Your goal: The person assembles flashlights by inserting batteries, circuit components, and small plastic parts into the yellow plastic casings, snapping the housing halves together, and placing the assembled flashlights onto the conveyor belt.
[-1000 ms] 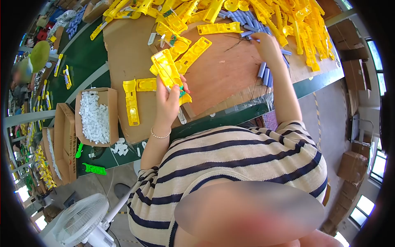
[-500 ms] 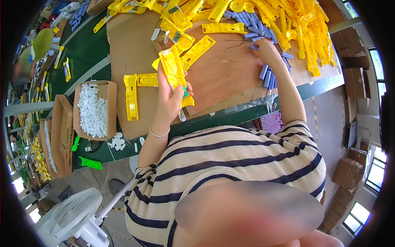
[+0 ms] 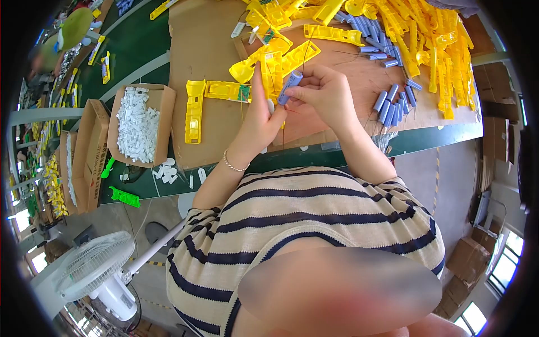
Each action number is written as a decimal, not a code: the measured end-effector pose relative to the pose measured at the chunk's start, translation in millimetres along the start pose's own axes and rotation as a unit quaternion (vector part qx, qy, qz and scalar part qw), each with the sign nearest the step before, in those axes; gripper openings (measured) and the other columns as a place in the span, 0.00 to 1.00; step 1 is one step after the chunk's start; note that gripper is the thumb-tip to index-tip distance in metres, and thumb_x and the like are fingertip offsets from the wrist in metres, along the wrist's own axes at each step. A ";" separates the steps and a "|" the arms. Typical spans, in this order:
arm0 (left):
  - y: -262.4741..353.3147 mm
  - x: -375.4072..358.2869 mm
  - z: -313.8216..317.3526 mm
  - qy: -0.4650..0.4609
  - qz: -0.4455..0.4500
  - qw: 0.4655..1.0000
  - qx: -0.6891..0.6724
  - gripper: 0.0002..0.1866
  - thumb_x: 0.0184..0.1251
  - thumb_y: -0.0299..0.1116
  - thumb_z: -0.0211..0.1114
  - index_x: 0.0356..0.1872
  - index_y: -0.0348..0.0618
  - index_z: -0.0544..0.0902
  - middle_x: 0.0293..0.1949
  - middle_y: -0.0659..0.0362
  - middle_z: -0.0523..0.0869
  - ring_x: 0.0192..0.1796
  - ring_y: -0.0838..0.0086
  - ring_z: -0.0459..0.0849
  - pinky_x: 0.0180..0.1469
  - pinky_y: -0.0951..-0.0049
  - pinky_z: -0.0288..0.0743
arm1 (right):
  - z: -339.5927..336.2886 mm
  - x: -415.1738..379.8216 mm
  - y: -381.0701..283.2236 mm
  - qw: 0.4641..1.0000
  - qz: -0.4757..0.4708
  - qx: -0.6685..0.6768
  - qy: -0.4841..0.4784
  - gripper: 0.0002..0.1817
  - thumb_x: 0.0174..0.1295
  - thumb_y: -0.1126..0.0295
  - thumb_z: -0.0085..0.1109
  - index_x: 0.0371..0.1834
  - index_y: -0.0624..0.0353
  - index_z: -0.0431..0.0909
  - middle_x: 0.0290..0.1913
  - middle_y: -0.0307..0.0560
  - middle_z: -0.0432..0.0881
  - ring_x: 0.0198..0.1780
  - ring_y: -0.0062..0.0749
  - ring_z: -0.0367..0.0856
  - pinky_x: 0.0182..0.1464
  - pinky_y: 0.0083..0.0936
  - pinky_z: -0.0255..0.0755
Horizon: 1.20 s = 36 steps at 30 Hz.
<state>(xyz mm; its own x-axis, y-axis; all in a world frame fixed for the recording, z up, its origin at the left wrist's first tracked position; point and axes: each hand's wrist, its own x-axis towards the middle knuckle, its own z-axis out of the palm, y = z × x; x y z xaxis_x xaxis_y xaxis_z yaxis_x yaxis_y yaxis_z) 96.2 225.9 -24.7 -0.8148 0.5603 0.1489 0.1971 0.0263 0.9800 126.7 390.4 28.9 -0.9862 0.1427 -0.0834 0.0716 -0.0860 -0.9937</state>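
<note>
My left hand is closed around a yellow plastic housing, held upright over the table. Between the thumb and fingertips of my right hand is a blue battery cell with thin wires, tilted right against the housing's near end. A small white piece shows beside my left thumb. To the left lie two more housings, one upright in view and one crosswise with a green circuit board at its end. My left fingers are partly hidden behind the housing.
Loose battery cells lie to the right, with more farther back. A big heap of yellow housings covers the back right. On the left stands a cardboard box of white parts. Green pieces lie by the table edge, near a white fan.
My right hand has come from the pile of cells to my left hand, bringing a battery cell. The housing in my left hand has turned, and the whole view has shifted.
</note>
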 end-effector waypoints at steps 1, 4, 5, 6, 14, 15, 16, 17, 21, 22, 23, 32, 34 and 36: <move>0.9 0.2 0.2 0.002 0.012 1.000 0.026 0.42 0.62 0.18 0.48 0.74 0.43 0.35 0.66 0.50 0.61 0.58 0.70 0.72 0.57 0.71 0.70 | 1.7 1.6 0.1 1.000 -0.002 -0.011 -0.001 0.14 0.55 0.81 0.64 0.45 0.73 0.77 0.36 0.52 0.85 0.35 0.27 0.85 0.36 0.18 0.80; 7.2 0.2 2.8 0.013 0.073 0.989 0.130 0.43 0.61 0.19 0.50 0.74 0.38 0.35 0.70 0.45 0.55 0.70 0.62 0.62 0.69 0.65 0.58 | 4.8 4.7 1.9 0.996 -0.025 -0.083 0.024 0.15 0.50 0.77 0.69 0.40 0.74 0.80 0.33 0.50 0.85 0.31 0.24 0.84 0.32 0.19 0.80; 8.1 0.1 2.4 0.009 0.067 0.991 0.116 0.43 0.61 0.19 0.51 0.74 0.37 0.35 0.71 0.44 0.54 0.72 0.61 0.58 0.71 0.64 0.53 | 6.1 4.9 3.1 0.995 -0.028 -0.094 0.032 0.15 0.50 0.77 0.70 0.39 0.73 0.80 0.32 0.50 0.85 0.30 0.23 0.84 0.31 0.19 0.80; 8.7 1.0 1.5 0.006 0.062 0.993 0.103 0.44 0.60 0.20 0.52 0.73 0.36 0.35 0.71 0.43 0.52 0.73 0.60 0.54 0.72 0.63 0.49 | 7.7 5.7 4.8 0.993 -0.033 -0.106 0.040 0.15 0.49 0.76 0.70 0.39 0.73 0.80 0.30 0.49 0.85 0.29 0.22 0.84 0.31 0.18 0.80; 7.3 5.0 2.0 0.009 0.063 0.991 0.122 0.43 0.62 0.21 0.52 0.73 0.35 0.34 0.70 0.41 0.54 0.74 0.56 0.55 0.72 0.62 0.50 | 19.6 8.4 9.6 0.988 -0.059 -0.123 0.074 0.11 0.50 0.74 0.70 0.34 0.70 0.80 0.29 0.49 0.86 0.28 0.24 0.84 0.30 0.20 0.80; 4.9 4.8 1.4 0.007 0.051 0.992 0.115 0.43 0.63 0.21 0.52 0.73 0.35 0.34 0.70 0.41 0.54 0.73 0.56 0.55 0.72 0.61 0.50 | 20.7 7.3 8.9 0.983 -0.083 -0.148 0.073 0.11 0.51 0.74 0.69 0.34 0.70 0.80 0.29 0.50 0.85 0.28 0.26 0.85 0.30 0.20 0.79; 4.3 4.7 0.5 0.004 0.039 0.993 0.108 0.43 0.63 0.21 0.53 0.73 0.35 0.34 0.69 0.41 0.55 0.73 0.55 0.56 0.72 0.61 0.51 | 21.7 6.8 8.8 0.977 -0.106 -0.173 0.072 0.11 0.51 0.73 0.69 0.34 0.70 0.80 0.29 0.51 0.85 0.27 0.27 0.85 0.30 0.21 0.79; 5.3 5.3 0.3 0.009 0.043 0.994 0.104 0.44 0.62 0.21 0.53 0.72 0.34 0.34 0.69 0.39 0.54 0.73 0.53 0.55 0.72 0.61 0.50 | 22.3 7.1 9.4 0.966 -0.140 -0.205 0.074 0.11 0.51 0.73 0.69 0.34 0.69 0.80 0.29 0.52 0.85 0.27 0.30 0.85 0.30 0.22 0.79; 9.1 9.6 1.7 0.035 0.076 0.988 0.130 0.44 0.61 0.21 0.54 0.72 0.31 0.36 0.69 0.36 0.53 0.73 0.49 0.55 0.72 0.60 0.51 | 27.4 5.2 8.1 0.888 -0.267 -0.362 0.091 0.13 0.52 0.70 0.68 0.36 0.69 0.79 0.27 0.53 0.82 0.26 0.37 0.83 0.29 0.25 0.76; 8.4 10.9 1.5 0.044 0.089 0.984 0.148 0.43 0.61 0.21 0.54 0.72 0.30 0.36 0.69 0.36 0.53 0.72 0.49 0.56 0.71 0.60 0.52 | 29.0 4.6 7.0 0.859 -0.295 -0.407 0.096 0.14 0.52 0.70 0.68 0.37 0.69 0.79 0.26 0.53 0.81 0.26 0.39 0.82 0.28 0.26 0.76; 8.4 11.4 1.0 0.041 0.086 0.985 0.143 0.43 0.61 0.21 0.53 0.72 0.31 0.36 0.69 0.36 0.53 0.72 0.49 0.56 0.71 0.60 0.52 | 29.9 4.7 8.5 0.858 -0.300 -0.406 0.095 0.16 0.52 0.70 0.68 0.40 0.69 0.78 0.26 0.52 0.81 0.26 0.38 0.82 0.28 0.27 0.76; 3.7 3.6 -12.3 -0.050 0.079 0.994 -0.048 0.42 0.61 0.17 0.47 0.74 0.41 0.36 0.70 0.51 0.54 0.62 0.67 0.72 0.58 0.70 0.72 | 16.9 31.5 28.2 0.994 -0.050 0.080 -0.062 0.25 0.58 0.67 0.65 0.56 0.71 0.72 0.35 0.47 0.81 0.39 0.26 0.80 0.34 0.19 0.74; 5.7 -0.9 -9.8 -0.066 0.024 0.988 -0.136 0.44 0.61 0.18 0.49 0.75 0.44 0.36 0.71 0.51 0.54 0.60 0.68 0.73 0.55 0.70 0.75 | 3.4 31.6 36.8 0.968 0.098 0.158 -0.167 0.23 0.60 0.67 0.63 0.54 0.70 0.74 0.37 0.47 0.82 0.42 0.25 0.79 0.40 0.19 0.73; 8.3 -8.0 -19.7 -0.080 0.006 0.992 -0.101 0.44 0.61 0.19 0.51 0.75 0.45 0.36 0.69 0.51 0.57 0.59 0.67 0.75 0.54 0.70 0.75 | 5.0 33.1 44.2 0.966 0.118 0.126 -0.190 0.19 0.62 0.67 0.61 0.52 0.69 0.75 0.39 0.46 0.82 0.43 0.24 0.79 0.44 0.20 0.72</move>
<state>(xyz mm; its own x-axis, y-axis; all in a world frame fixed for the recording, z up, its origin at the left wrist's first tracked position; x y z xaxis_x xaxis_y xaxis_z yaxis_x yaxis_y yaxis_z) 93.6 205.3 -15.1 -0.7130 0.6839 0.1545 0.0809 -0.1386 0.9870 96.4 386.4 -17.4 -0.9339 -0.2790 -0.2237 0.3093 -0.3162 -0.8969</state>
